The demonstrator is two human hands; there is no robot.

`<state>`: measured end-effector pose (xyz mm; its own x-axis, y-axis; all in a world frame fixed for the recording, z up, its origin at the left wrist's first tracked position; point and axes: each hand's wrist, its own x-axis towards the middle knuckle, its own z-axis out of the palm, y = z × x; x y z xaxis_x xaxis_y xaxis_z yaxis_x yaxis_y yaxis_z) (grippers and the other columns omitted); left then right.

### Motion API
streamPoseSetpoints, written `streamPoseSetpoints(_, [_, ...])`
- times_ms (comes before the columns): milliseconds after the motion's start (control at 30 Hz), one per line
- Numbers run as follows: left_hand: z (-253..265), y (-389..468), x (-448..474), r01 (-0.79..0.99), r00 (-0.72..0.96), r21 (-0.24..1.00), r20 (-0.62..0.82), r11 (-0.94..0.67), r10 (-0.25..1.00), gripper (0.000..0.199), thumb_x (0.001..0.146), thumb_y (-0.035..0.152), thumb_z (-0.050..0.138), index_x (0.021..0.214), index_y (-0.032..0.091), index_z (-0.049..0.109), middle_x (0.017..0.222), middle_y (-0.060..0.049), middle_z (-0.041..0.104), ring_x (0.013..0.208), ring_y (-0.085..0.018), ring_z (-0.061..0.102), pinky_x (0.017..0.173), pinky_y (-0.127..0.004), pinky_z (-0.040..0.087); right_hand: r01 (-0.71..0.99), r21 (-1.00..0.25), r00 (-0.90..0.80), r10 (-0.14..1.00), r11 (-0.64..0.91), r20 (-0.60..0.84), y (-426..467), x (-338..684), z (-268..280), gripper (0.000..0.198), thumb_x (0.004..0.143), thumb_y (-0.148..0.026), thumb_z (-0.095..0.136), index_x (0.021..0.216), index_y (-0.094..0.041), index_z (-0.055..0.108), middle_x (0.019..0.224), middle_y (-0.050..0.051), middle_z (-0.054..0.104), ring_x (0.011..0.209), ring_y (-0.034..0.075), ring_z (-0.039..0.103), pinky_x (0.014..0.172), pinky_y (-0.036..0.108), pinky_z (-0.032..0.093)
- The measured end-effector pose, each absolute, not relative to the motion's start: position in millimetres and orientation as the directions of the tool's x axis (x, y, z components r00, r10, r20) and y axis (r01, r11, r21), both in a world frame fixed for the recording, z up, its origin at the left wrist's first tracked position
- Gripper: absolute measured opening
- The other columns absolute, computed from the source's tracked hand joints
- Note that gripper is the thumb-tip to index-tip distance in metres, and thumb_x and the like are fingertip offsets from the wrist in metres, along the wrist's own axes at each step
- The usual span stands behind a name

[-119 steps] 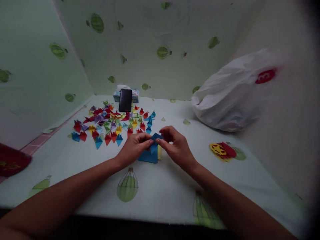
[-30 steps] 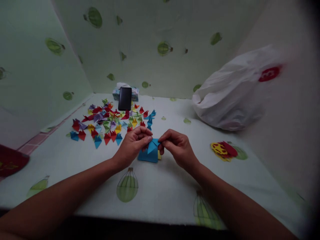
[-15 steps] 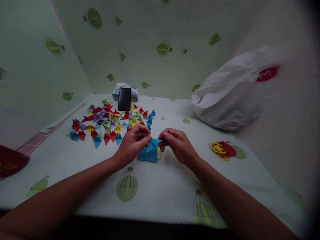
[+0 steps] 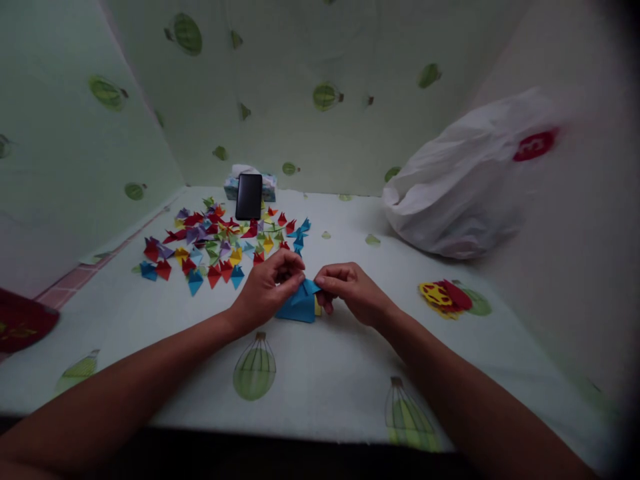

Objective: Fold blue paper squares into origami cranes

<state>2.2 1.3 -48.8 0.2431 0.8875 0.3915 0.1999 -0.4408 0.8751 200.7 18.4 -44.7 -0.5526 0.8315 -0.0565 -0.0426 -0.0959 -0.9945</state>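
Note:
Between my two hands is a small folded piece of blue origami paper (image 4: 309,287). My left hand (image 4: 270,283) pinches its left side between thumb and fingers, while my right hand (image 4: 351,291) pinches its right tip. Fingers cover part of the folds. Just beneath lie flat blue paper sheets (image 4: 299,311), with the edge of a yellow sheet (image 4: 318,308) showing at their right. Beyond my left hand spreads a crowd of folded paper pieces (image 4: 215,240) in red, blue, purple, green and yellow.
A black phone (image 4: 249,197) leans against a tissue box (image 4: 270,189) at the back. A white plastic bag (image 4: 450,193) stands at the right, behind red and yellow cut-out pieces (image 4: 443,298). At the left edge sits a dark red object (image 4: 25,321).
My right hand has moved slightly left, closer to my left hand, and its thumb now presses on the folded paper's right tip. The blue piece looks more tilted.

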Motion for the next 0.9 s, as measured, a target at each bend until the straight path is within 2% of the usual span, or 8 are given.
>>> streamPoseSetpoints(233, [-49.0,0.7,3.4,0.203,0.270,0.896,0.337,-0.395,0.902,0.009,0.087,0.022,0.062,0.093,0.018,0.057,0.080,0.001,0.058,0.072,-0.011,0.055,0.066,-0.024,0.045,-0.015,-0.997,-0.558,0.828,-0.076,-0.054,16.7,198.2,-45.7,0.035,0.076,-0.047,0.075,0.067,-0.015,0.063,0.053,-0.001,0.061,0.044,0.008,0.053,0.046,0.021,0.042])
streamPoseSetpoints(400, [-45.8,-0.1,5.3,0.090,0.257,0.965,0.215,-0.245,0.942,0.018,0.084,0.027,0.066,0.095,0.017,0.056,0.072,0.003,0.057,0.063,-0.009,0.052,0.057,-0.022,0.040,0.016,-1.000,-0.520,0.854,0.000,-0.009,14.8,195.2,-47.3,0.034,0.079,-0.044,0.070,0.063,-0.017,0.057,0.049,-0.005,0.053,0.042,0.006,0.045,0.043,0.020,0.033])
streamPoseSetpoints(533, [-45.2,1.8,4.8,0.060,0.262,0.995,0.060,-0.078,0.963,0.027,0.082,0.033,0.069,0.100,0.016,0.059,0.063,0.005,0.055,0.054,-0.009,0.048,0.053,-0.022,0.038,0.106,-0.991,-0.478,0.878,0.084,0.024,12.4,193.8,-46.5,0.033,0.083,-0.041,0.064,0.062,-0.018,0.052,0.047,-0.007,0.048,0.041,0.006,0.038,0.043,0.021,0.027])
streamPoseSetpoints(733, [-48.3,7.3,2.6,0.062,0.309,0.994,-0.101,0.086,0.946,0.028,0.074,0.039,0.075,0.076,0.013,0.066,0.061,0.003,0.056,0.052,-0.007,0.047,0.052,-0.022,0.036,0.234,-0.951,-0.463,0.883,0.201,0.072,11.5,195.2,-42.5,0.031,0.084,-0.039,0.061,0.062,-0.019,0.053,0.047,-0.006,0.046,0.044,0.007,0.038,0.046,0.023,0.027])
streamPoseSetpoints(900, [-47.0,6.0,4.0,0.017,0.278,0.991,-0.130,0.130,0.952,0.028,0.070,0.038,0.077,0.068,0.014,0.064,0.057,0.003,0.055,0.051,-0.007,0.046,0.053,-0.022,0.034,0.241,-0.947,-0.432,0.897,0.214,0.093,12.8,196.4,-42.2,0.035,0.085,-0.039,0.061,0.059,-0.020,0.049,0.044,-0.007,0.046,0.043,0.007,0.035,0.046,0.023,0.027])
